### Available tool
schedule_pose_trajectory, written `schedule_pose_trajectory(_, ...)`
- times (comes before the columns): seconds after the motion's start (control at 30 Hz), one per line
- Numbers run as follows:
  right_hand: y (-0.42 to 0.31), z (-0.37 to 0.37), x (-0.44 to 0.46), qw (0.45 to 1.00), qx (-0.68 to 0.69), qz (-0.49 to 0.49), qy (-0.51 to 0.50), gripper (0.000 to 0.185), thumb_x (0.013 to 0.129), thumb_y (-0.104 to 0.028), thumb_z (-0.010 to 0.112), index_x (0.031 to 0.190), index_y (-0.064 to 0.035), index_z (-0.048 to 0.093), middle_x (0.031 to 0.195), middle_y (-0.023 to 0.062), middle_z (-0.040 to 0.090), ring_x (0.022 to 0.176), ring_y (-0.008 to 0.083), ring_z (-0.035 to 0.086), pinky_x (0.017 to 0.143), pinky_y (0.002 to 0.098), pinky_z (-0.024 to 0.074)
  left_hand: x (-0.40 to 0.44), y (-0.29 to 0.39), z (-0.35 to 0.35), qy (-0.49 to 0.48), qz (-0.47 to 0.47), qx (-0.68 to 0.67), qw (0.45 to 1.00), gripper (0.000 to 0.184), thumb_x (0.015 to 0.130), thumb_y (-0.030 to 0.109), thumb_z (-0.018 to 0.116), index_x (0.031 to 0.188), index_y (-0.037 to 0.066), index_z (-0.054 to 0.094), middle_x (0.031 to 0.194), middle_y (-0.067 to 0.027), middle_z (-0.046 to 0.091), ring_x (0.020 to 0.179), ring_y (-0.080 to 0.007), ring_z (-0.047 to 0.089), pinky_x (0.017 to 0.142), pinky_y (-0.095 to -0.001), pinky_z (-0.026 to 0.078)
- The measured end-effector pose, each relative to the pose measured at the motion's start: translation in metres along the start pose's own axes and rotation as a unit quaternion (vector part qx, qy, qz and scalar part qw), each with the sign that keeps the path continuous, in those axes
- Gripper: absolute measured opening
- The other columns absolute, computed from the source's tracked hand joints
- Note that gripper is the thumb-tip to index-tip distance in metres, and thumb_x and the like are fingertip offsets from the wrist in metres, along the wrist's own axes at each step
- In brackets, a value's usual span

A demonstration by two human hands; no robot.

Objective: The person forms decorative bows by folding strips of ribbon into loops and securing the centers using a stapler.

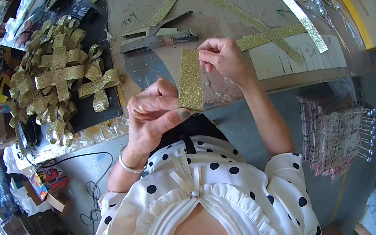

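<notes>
A gold glitter ribbon strip (191, 81) is stretched between my hands over the table's front edge. My left hand (152, 114) pinches its lower end between thumb and fingers. At the upper end, my right hand (226, 60) has its fingertips closed on the ribbon's right edge. Just beyond the ribbon lies a metal stapler (158, 40) with a dark handle. Ribbon loops made of the same glitter material form a pile of bows (59, 71) to the left.
Several loose gold strips (235, 12) cross each other on the worktable (130, 16). A silvery strip (304, 17) lies at the far right. Bundled beaded stems in plastic (327, 133) are at the right. A black cable (93, 191) trails over the floor at lower left.
</notes>
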State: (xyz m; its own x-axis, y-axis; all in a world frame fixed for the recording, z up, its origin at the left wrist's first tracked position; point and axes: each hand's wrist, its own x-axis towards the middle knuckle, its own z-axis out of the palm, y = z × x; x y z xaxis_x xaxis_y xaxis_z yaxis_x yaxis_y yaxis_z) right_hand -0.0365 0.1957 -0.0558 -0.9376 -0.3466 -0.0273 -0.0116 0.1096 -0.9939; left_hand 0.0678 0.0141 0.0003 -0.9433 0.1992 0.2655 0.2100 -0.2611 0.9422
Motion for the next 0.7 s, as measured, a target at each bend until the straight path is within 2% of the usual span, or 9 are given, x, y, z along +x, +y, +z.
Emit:
schedule_pose_trajectory(0.13,0.001,-0.005,-0.004,0.998,0.057,-0.016,0.012,0.012,0.079,-0.008,0.060,0.070,0.0005,0.062,0.058,0.0023,0.058,0.047,0.0057,0.051,0.043,0.0198,0.0404,0.000,0.000,-0.003,0.011,-0.031,-0.010,0.999,0.011,0.069,0.000,0.070,0.080,0.000,0.068,0.071,-0.0002,0.053,0.068,-0.0094,0.045,0.062,-0.0211,0.036)
schedule_pose_trajectory(0.2,-0.011,-0.010,-0.010,0.998,0.060,-0.027,0.012,0.012,0.079,-0.008,0.060,0.070,-0.0003,0.061,0.058,0.0020,0.058,0.047,0.0056,0.051,0.043,0.0195,0.0404,0.005,0.000,-0.005,0.071,-0.091,-0.002,0.993,0.009,0.071,0.001,0.069,0.079,0.001,0.068,0.070,0.0001,0.052,0.068,-0.0088,0.044,0.063,-0.0209,0.035)
schedule_pose_trajectory(0.27,-0.030,-0.010,-0.023,0.996,0.060,-0.018,-0.062,0.016,0.080,-0.012,0.060,0.068,-0.0011,0.058,0.059,0.0013,0.056,0.050,0.0049,0.050,0.046,0.0181,0.0395,0.013,-0.011,-0.010,0.069,-0.072,0.003,0.995,0.008,0.073,0.001,0.067,0.081,0.003,0.069,0.073,-0.0008,0.055,0.072,-0.0091,0.048,0.067,-0.0210,0.038)
schedule_pose_trajectory(0.3,-0.038,-0.009,-0.027,0.994,0.055,-0.016,-0.095,0.015,0.080,-0.012,0.062,0.070,-0.0008,0.059,0.060,0.0016,0.057,0.050,0.0049,0.051,0.046,0.0176,0.0404,0.016,-0.015,-0.008,0.080,-0.090,-0.049,0.992,0.009,0.074,0.001,0.066,0.083,0.003,0.069,0.076,-0.0017,0.056,0.076,-0.0098,0.050,0.070,-0.0216,0.039)
schedule_pose_trajectory(0.37,-0.046,-0.003,-0.035,0.992,0.070,-0.022,-0.107,0.014,0.080,-0.011,0.061,0.072,-0.0003,0.060,0.061,0.0017,0.058,0.050,0.0049,0.051,0.046,0.0177,0.0411,0.016,-0.019,-0.008,0.080,-0.134,-0.118,0.981,0.012,0.076,0.000,0.064,0.087,0.004,0.069,0.085,-0.0049,0.062,0.085,-0.0122,0.055,0.078,-0.0241,0.043)
schedule_pose_trajectory(0.47,-0.052,0.000,-0.040,0.989,0.074,-0.031,-0.123,0.012,0.081,-0.009,0.060,0.076,0.0013,0.060,0.063,0.0024,0.059,0.052,0.0056,0.053,0.047,0.0180,0.0427,0.016,-0.021,-0.009,0.077,-0.167,-0.130,0.974,0.011,0.077,0.001,0.064,0.087,0.002,0.068,0.087,-0.0065,0.064,0.082,-0.0118,0.056,0.077,-0.0241,0.043)
schedule_pose_trajectory(0.7,-0.057,0.002,-0.044,0.987,0.094,-0.033,-0.126,0.012,0.082,-0.010,0.060,0.079,0.0016,0.060,0.067,0.0034,0.060,0.056,0.0061,0.055,0.049,0.0186,0.0448,0.017,-0.018,-0.007,0.090,-0.127,-0.117,0.981,0.011,0.077,0.001,0.064,0.087,0.001,0.068,0.087,-0.0077,0.064,0.079,-0.0111,0.057,0.074,-0.0237,0.044)
